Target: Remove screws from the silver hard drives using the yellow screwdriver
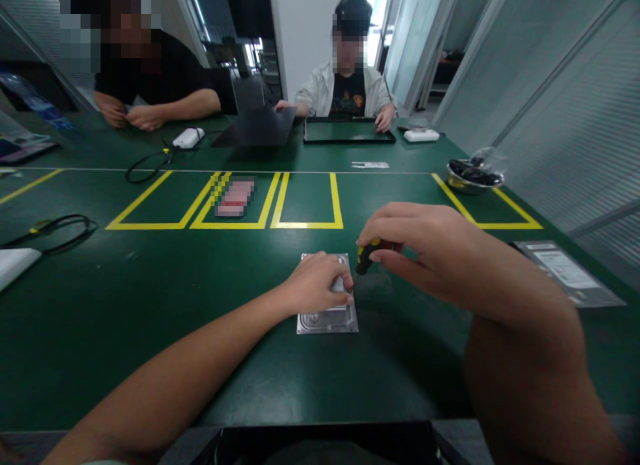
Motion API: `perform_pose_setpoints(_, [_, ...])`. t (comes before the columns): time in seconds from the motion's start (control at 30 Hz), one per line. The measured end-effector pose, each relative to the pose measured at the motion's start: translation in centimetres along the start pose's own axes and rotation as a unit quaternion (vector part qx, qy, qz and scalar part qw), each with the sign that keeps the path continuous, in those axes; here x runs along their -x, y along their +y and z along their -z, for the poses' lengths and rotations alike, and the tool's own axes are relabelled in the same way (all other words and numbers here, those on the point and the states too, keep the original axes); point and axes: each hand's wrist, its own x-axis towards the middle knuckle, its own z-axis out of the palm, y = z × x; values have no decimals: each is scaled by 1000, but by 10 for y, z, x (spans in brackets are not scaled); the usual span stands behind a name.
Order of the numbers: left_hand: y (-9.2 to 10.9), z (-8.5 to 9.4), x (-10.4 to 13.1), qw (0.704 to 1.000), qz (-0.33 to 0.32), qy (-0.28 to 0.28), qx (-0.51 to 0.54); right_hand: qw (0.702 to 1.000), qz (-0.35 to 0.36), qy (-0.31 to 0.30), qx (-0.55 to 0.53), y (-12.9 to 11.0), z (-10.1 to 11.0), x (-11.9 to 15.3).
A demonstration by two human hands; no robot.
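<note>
One screwdriver (365, 257) points down-left; hard drive (329, 322) lies long-axis forward

Metal bowl (476, 185) of dark items; looped black cable (75, 217); yellow tape outlines (337, 201); green table (260, 385)

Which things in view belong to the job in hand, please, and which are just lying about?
In use:
- drive, under the left hand
- screwdriver, in the right hand, tip at the drive's edge

Apparently lying about:
- second drive, far right
- bowl
- bottle
- white box, near left
</note>
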Motion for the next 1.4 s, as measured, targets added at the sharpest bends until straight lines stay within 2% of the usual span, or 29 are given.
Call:
perform_pose_setpoints(1.1, [-2,-1,0,1000,2,-4,4,1000,-6,5,4,-2,1,0])
perform_pose_setpoints(1.4, [-1,0,0,1000,4,-6,6,1000,11,7,12,-2,1,0])
